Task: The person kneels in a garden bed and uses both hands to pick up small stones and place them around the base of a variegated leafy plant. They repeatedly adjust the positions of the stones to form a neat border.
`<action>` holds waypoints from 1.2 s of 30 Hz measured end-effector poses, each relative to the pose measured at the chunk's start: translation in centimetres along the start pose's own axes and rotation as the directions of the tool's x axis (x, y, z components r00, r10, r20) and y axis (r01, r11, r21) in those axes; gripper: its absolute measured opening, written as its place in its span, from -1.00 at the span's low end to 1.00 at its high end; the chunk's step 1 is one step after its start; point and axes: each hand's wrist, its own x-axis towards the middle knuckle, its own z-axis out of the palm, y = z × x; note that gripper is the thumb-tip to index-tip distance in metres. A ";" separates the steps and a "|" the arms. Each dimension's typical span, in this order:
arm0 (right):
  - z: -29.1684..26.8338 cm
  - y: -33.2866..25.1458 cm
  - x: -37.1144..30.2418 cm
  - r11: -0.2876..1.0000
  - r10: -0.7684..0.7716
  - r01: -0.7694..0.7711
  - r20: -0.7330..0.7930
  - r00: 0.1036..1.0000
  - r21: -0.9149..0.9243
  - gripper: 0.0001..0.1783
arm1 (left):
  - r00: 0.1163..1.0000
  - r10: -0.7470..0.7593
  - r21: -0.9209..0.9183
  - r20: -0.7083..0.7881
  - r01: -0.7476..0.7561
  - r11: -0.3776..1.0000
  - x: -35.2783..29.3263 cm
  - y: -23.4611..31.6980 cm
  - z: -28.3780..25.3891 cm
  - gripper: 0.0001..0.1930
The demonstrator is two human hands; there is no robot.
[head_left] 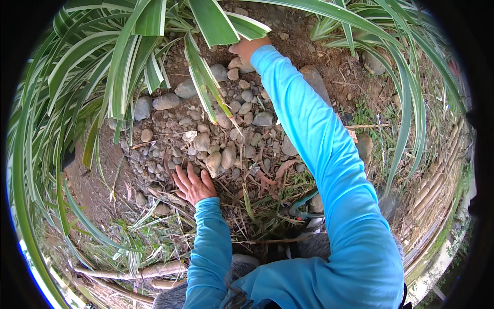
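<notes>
My left hand [194,186] rests on the ground with its fingers spread, at the near edge of a patch of small stones [203,141]. Nothing is held in it. My right arm stretches far forward, and my right hand [250,48] is by a rounded stone [242,65] under the striped leaves. A green leaf with white edges [211,23] covers part of that hand, so its fingers are mostly hidden. Another long striped leaf [202,77] with a dry tip hangs over the stones between my hands.
Long striped plants [77,77] crowd the left and back, with another clump [360,26] at the far right. Larger stones [166,101] line the bed. A teal curved handle [303,202] lies by my knees. Dry branches [134,271] are at the near left.
</notes>
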 end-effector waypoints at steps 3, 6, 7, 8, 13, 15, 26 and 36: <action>-0.9 -0.2 0.9 0.973 0.140 -0.162 0.138 0.981 0.164 -0.62 | 1.000 -0.009 0.005 0.009 0.009 1.000 0.0 0.0 0.0 -0.47; -0.8 -0.9 -0.1 0.951 -0.030 0.105 0.251 0.968 -0.291 -0.58 | 1.000 -0.018 0.005 0.025 0.018 1.000 0.0 0.0 -0.1 -0.47; -0.4 -1.1 -0.9 0.901 -0.055 0.185 0.319 0.946 -0.391 -0.59 | 1.000 -0.013 0.014 0.022 0.013 1.000 0.0 0.0 -0.1 -0.48; 0.3 -1.3 -1.8 0.831 -0.034 0.226 0.359 0.933 -0.508 -0.60 | 1.000 0.002 -0.001 0.005 -0.002 1.000 0.0 0.0 -0.1 -0.48; 2.9 -0.3 -5.2 0.584 -0.264 0.432 0.342 0.902 -0.687 -0.73 | 1.000 0.002 -0.011 -0.001 -0.003 1.000 0.0 0.1 -0.3 -0.48; 3.1 0.7 -5.5 0.613 -0.313 0.415 0.275 0.909 -0.672 -0.75 | 1.000 0.001 -0.010 -0.001 -0.001 1.000 0.0 0.1 -0.3 -0.48; 3.3 0.5 -5.3 0.766 -0.222 0.271 0.155 0.962 -0.583 -0.76 | 1.000 -0.008 -0.024 0.017 0.008 1.000 0.0 0.0 -0.3 -0.48; 8.2 -2.7 -5.0 0.962 -0.238 0.267 0.300 0.924 -0.062 -0.66 | 1.000 -0.011 -0.039 0.017 0.011 0.999 0.0 0.0 -0.3 -0.47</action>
